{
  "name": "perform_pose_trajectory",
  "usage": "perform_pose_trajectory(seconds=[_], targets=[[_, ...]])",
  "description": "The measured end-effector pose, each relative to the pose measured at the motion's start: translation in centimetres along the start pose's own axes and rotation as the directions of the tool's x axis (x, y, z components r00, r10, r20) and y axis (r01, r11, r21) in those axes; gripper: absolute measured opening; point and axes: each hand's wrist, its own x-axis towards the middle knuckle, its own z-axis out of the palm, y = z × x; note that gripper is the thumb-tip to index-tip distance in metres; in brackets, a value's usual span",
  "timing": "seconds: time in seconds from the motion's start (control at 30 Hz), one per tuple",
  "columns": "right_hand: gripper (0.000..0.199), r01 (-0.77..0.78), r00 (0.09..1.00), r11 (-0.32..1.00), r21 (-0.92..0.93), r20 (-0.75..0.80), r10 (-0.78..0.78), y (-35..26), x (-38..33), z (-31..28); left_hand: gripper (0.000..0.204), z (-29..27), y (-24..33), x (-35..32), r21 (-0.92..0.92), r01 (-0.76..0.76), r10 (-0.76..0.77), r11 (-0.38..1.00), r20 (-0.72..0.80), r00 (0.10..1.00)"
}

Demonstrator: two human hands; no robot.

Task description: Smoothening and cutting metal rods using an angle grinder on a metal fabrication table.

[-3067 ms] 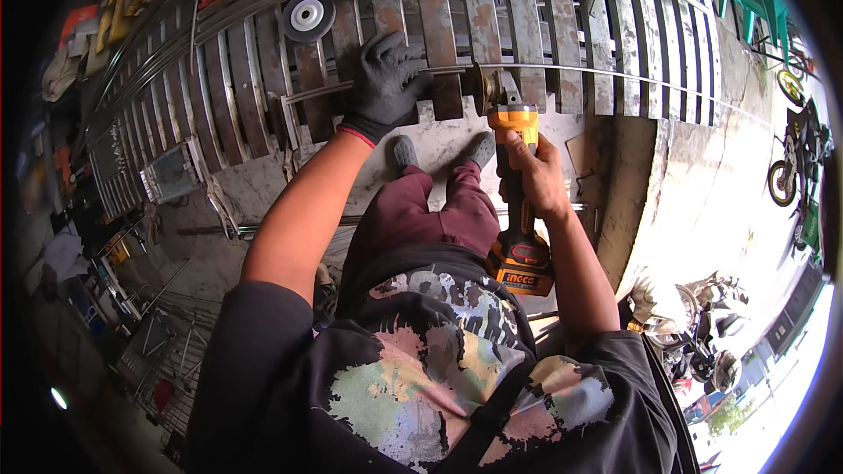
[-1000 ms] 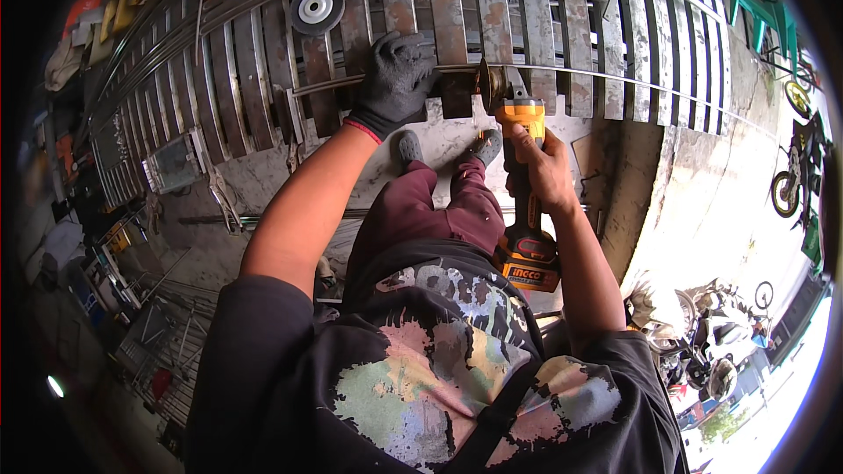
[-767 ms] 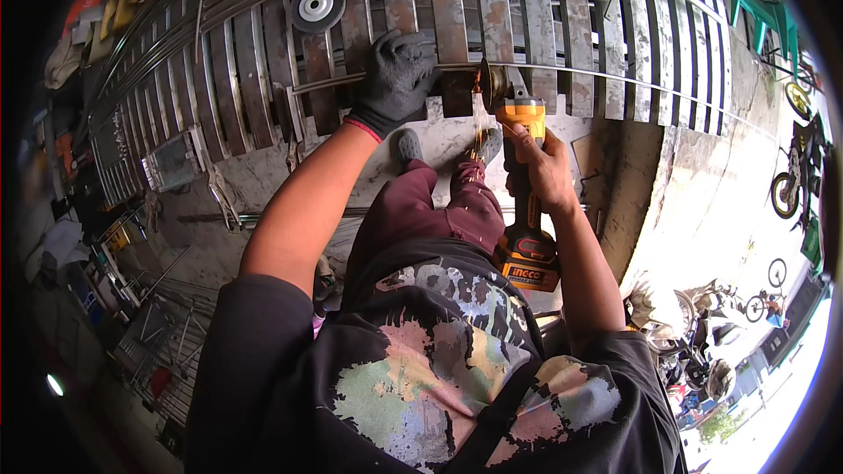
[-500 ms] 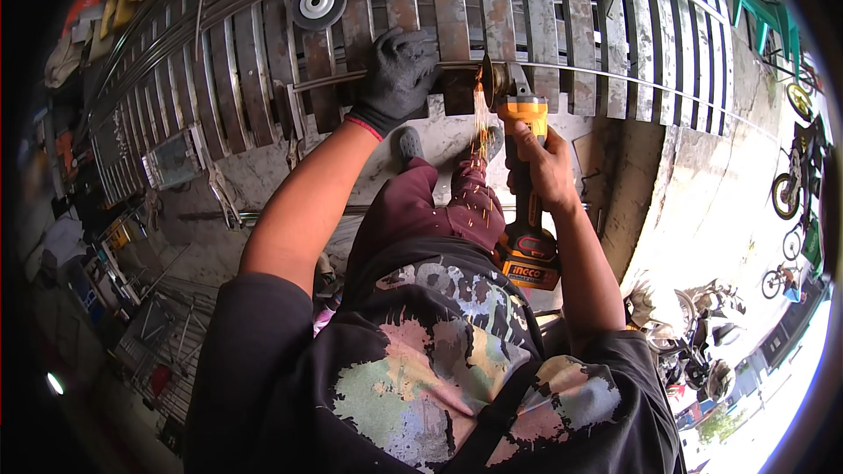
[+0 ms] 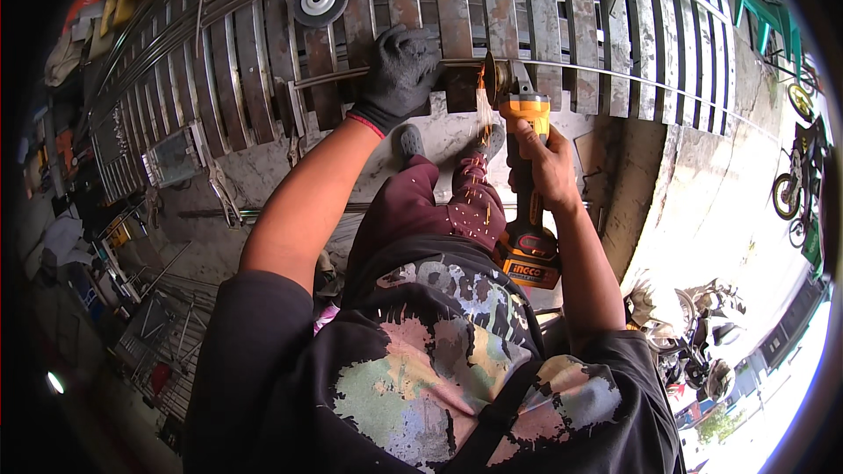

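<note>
My left hand (image 5: 399, 75), in a black glove, presses down on a thin metal rod (image 5: 615, 75) that runs across a row of rusty flat steel slats (image 5: 457, 22). My right hand (image 5: 546, 158), bare, grips an orange cordless angle grinder (image 5: 525, 189) by its body. The grinder's disc (image 5: 492, 79) meets the rod just right of my gloved hand, and orange sparks (image 5: 479, 140) fall toward my maroon trousers.
A spare grinding disc (image 5: 320, 0) lies on the slats at upper left. Tools and metal scraps (image 5: 158, 167) litter the concrete floor to the left. Motorbikes (image 5: 790, 193) and a green chair (image 5: 768, 17) stand at the right.
The grinder moved up onto the rod beside my gloved hand, and sparks now fly from the disc. My left hand stayed on the rod.
</note>
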Motion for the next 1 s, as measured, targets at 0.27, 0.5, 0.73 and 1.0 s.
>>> perform_pose_trajectory(seconds=[0.27, 0.5, 0.73, 1.0], targets=[[0.04, 0.03, 1.0, 0.999, 0.014, 0.009, -0.03, -0.3, -0.06, 0.19, 0.028, -0.18, -0.07, 0.06, -0.022, 0.002, -0.002, 1.0, 0.013, 1.0], [0.039, 0.023, 1.0, 0.999, 0.037, 0.007, -0.024, -0.12, 0.08, 0.21, 0.028, -0.24, 0.06, 0.15, -0.015, 0.001, -0.001, 1.0, 0.003, 1.0], [0.038, 0.017, 1.0, 1.0, 0.014, -0.003, -0.017, -0.36, -0.05, 0.25, 0.031, -0.35, 0.1, 0.2, -0.026, 0.0, 0.0, 1.0, -0.002, 1.0], [0.038, -0.001, 1.0, 1.0, 0.002, -0.011, 0.001, -0.15, -0.07, 0.14, 0.027, -0.2, 0.08, 0.39, -0.032, -0.01, 0.01, 0.999, -0.017, 1.0]])
